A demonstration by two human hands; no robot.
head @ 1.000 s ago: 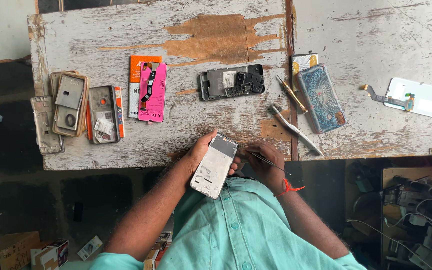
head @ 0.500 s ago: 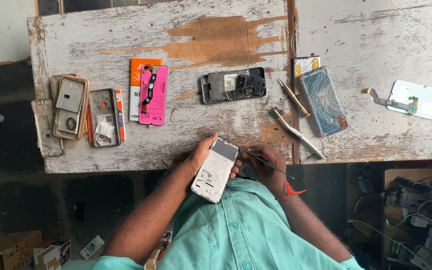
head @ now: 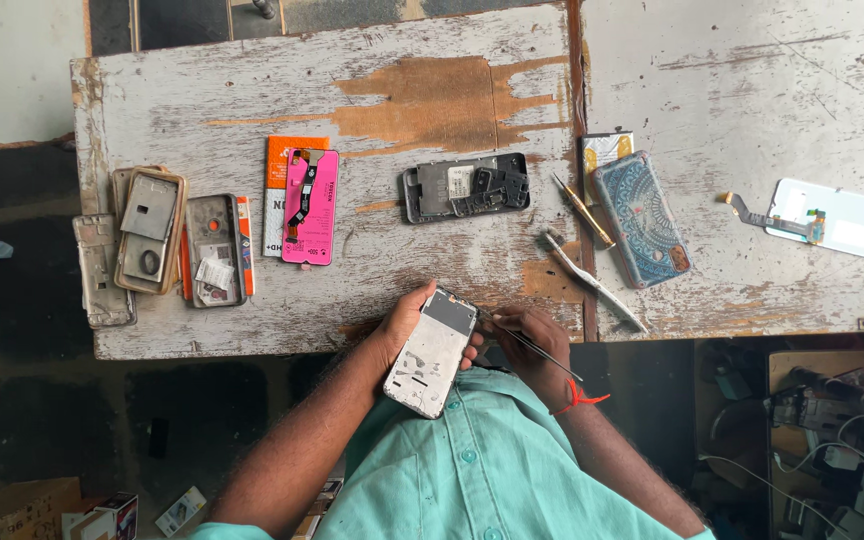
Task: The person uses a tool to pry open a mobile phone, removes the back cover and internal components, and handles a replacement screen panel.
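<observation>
My left hand point(head: 404, 322) grips a bare silver phone frame point(head: 431, 353), held tilted over the near edge of the worn white table point(head: 252, 90). My right hand point(head: 534, 348) pinches a thin dark metal tool point(head: 527, 342) whose tip touches the frame's right edge near its top. A red thread circles my right wrist. Both forearms come up from my green shirt at the bottom.
On the table lie an opened dark phone body point(head: 466, 186), a pink battery point(head: 310, 206) on an orange pack, tweezers point(head: 592, 281), a small screwdriver point(head: 582, 210), a patterned blue case point(head: 640, 217), a white screen with flex cable point(head: 832, 220) and stacked old frames point(head: 150, 245). Cables fill a box at lower right point(head: 832, 420).
The phone frame in my left hand has tilted slightly and shifted a little right toward the tool. My right hand stays at the frame's edge.
</observation>
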